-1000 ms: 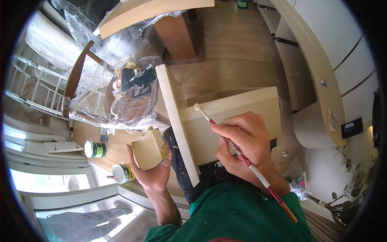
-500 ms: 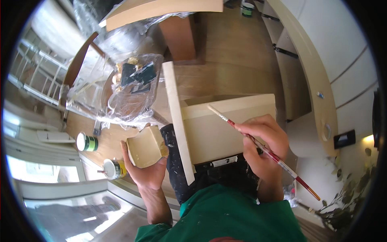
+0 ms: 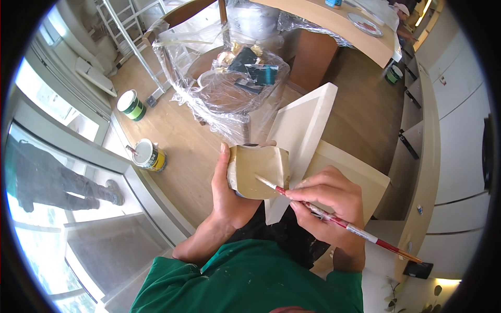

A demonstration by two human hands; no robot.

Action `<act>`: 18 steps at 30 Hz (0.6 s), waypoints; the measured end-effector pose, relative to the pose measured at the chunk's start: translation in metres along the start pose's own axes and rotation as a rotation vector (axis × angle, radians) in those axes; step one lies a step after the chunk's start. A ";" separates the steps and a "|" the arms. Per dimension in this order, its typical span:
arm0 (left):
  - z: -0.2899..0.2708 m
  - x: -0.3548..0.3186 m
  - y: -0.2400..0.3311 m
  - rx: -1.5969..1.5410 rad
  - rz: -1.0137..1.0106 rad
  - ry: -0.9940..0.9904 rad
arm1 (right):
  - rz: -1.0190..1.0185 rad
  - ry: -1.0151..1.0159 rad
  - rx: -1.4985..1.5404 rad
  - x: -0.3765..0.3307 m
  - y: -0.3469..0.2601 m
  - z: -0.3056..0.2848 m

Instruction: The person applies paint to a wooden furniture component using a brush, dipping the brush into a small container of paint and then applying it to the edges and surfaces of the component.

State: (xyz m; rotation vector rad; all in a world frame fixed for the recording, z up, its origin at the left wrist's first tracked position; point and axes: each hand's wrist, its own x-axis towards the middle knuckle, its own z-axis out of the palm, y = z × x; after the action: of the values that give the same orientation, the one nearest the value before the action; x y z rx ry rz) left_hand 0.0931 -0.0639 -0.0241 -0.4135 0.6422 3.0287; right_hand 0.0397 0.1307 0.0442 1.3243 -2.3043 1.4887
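Left hand [image 3: 229,195] grips a small cut-down container [image 3: 259,171] above the lap. Right hand [image 3: 326,201] pinches a thin brush [image 3: 334,219], tip dipped inside, apparently loading paint. Next move calls for lifting it cleanly toward the cream board [image 3: 302,141] just beside.

I've swung my brush [image 3: 334,219] off the cream panel [image 3: 302,135]; its tip now touches the small paint-filled carton [image 3: 258,169] that my left hand [image 3: 229,195] has raised beside my right hand [image 3: 329,201].
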 end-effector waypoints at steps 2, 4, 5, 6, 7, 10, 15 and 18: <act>0.001 -0.002 0.001 -0.001 0.007 -0.002 | -0.019 -0.035 -0.004 0.003 0.002 -0.002; 0.000 -0.003 0.003 0.008 0.001 -0.011 | -0.010 -0.030 0.028 0.005 0.000 -0.007; -0.001 -0.003 0.004 0.018 0.001 -0.037 | -0.029 -0.001 0.033 0.007 -0.001 -0.011; -0.003 -0.002 0.005 0.027 0.000 -0.063 | -0.021 0.010 0.014 0.008 -0.002 -0.012; -0.004 -0.001 0.005 0.036 -0.003 -0.091 | -0.013 0.022 -0.008 0.009 -0.001 -0.013; -0.001 -0.001 0.004 0.041 0.000 -0.057 | -0.019 -0.007 -0.033 0.012 0.001 -0.013; -0.001 -0.001 0.005 0.039 -0.016 -0.080 | 0.009 -0.043 -0.018 0.010 0.001 -0.022; -0.005 0.001 0.011 -0.011 -0.051 -0.085 | 0.027 -0.039 0.038 0.008 0.004 -0.032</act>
State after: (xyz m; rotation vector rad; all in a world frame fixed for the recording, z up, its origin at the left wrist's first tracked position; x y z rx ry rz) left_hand 0.0929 -0.0762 -0.0237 -0.2949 0.6012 2.9839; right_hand 0.0213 0.1513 0.0616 1.3487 -2.3383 1.5359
